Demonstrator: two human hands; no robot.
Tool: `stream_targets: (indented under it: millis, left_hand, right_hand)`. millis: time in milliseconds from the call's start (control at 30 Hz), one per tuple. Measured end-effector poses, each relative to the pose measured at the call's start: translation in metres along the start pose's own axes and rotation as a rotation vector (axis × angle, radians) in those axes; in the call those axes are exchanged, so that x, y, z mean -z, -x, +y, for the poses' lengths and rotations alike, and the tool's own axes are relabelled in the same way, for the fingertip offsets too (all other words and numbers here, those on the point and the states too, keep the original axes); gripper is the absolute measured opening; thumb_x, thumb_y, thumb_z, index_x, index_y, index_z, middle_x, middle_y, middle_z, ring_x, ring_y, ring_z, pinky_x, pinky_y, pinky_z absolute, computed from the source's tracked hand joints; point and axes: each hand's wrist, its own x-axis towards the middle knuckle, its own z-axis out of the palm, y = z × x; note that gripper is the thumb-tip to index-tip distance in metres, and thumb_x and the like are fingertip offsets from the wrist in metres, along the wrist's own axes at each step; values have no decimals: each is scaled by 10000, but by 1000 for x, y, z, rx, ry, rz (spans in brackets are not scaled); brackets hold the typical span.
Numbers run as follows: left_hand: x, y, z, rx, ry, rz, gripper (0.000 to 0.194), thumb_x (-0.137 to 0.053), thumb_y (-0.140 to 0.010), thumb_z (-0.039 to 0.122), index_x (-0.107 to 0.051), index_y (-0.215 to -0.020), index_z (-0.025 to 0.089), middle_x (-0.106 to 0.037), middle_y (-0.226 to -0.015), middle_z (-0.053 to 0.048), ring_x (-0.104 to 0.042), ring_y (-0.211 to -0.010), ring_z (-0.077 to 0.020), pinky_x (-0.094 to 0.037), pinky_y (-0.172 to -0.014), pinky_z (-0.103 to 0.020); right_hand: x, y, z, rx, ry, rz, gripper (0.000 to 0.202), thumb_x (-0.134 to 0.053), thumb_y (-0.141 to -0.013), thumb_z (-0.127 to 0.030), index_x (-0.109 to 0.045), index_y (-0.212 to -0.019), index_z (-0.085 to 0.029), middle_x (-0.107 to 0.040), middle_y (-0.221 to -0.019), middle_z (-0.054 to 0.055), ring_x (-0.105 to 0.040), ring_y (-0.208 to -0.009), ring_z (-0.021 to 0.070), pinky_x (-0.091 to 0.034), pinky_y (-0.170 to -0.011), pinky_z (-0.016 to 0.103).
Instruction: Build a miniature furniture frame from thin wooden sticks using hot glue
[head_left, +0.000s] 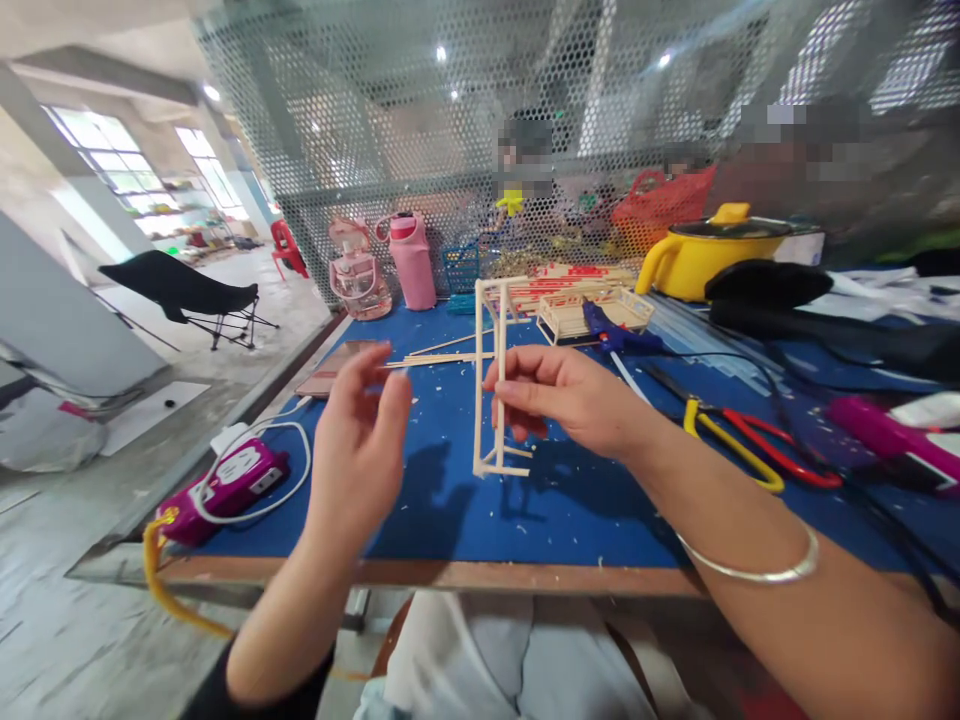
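Note:
My right hand [544, 390] pinches a small frame of thin wooden sticks [479, 385] by one of its long sides. The frame stands upright above the blue tabletop [465, 520], with short sticks jutting right at its top and bottom. To the left of it my left hand [364, 430] is raised, its thumb and fingers apart and nothing between them. Behind the right hand a glue gun [611, 328] rests against a tray-like piece built of sticks [562, 318]. Loose thin sticks [442, 357] lie beyond the frame.
On the left are a purple power strip [251, 475] with a white cable and a phone-like flat object [337, 362]. Pliers [731, 445] lie at right, near a yellow pot [712, 260]. A pink bottle [412, 260] stands before the perforated metal screen [420, 120].

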Motion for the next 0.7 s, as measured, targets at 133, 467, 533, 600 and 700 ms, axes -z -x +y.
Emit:
stream_targets:
  millis: [133,467,533,600,700]
  left_hand:
    - [-2,66,-7,460,244,-133,600,-683,-779,375,-432,-1302,219,-665,-775,0,-556,-514,-71,-448,-442,-154]
    - [-23,67,-15,676,657,33,529,-787,-676,224,-540,-1142,186,-716,-720,-6,-684,-652,-100,-543,-582,-144]
    - [-24,67,-15,651,680,71,485,-779,-679,216,-554,-1107,186,-717,-720,-8,-685,-655,-97,-546,-585,-138]
    - [-25,68,-15,653,698,75,423,-768,-685,207,-579,-1062,172,-722,-736,-19,-682,-648,-90,-547,-587,-132]
    - [-25,67,-15,699,724,38,346,-750,-686,184,-627,-1006,142,-741,-823,-55,-680,-637,-81,-549,-583,-125]
  right_hand:
    - [-3,-1,3,16,-4,14,147,-606,-815,-310,-583,-840,-167,-602,-632,-27,-539,-491,65,-345,-409,173]
    - [-14,0,7,16,9,-45,135,-607,-819,-304,-571,-838,-176,-598,-642,-24,-561,-548,81,-402,-446,177]
    - [-15,1,8,-9,28,-63,132,-616,-809,-295,-568,-832,-174,-608,-645,-19,-584,-581,95,-434,-474,188]
    - [-16,0,8,-31,31,-67,133,-617,-807,-294,-564,-817,-173,-625,-655,-13,-594,-592,99,-454,-500,201]
    - [-17,0,9,-42,21,-85,112,-606,-815,-269,-562,-792,-168,-642,-668,-9,-595,-596,91,-473,-547,211]
